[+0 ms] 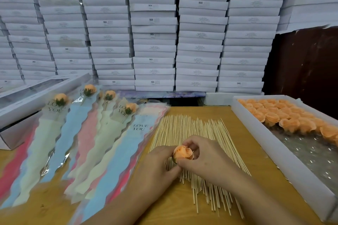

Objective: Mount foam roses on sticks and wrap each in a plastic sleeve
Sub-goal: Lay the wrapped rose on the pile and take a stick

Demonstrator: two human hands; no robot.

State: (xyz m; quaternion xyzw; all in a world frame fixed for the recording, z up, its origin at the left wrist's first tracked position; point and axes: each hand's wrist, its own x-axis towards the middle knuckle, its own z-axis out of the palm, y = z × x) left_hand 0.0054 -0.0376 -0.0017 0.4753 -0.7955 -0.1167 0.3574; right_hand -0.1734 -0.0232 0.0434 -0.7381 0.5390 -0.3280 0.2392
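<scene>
An orange foam rose [183,153] is held above a wide spread of thin wooden sticks [184,129] on the table. My right hand [203,155] curls its fingers and thumb round the rose from the right. My left hand [159,162] pinches at the rose's green base from the left; whether a stick is in it is hidden. Several wrapped roses, one of them [60,99], lie in "LOVE YOU" sleeves at the left. A stack of unused pastel sleeves [117,151] lies beside the sticks.
A long white tray [278,153] at the right holds several loose orange roses [285,115] at its far end. An open white box [27,104] stands at the far left. Stacked white boxes [155,29] fill the wall behind the wooden table [256,151].
</scene>
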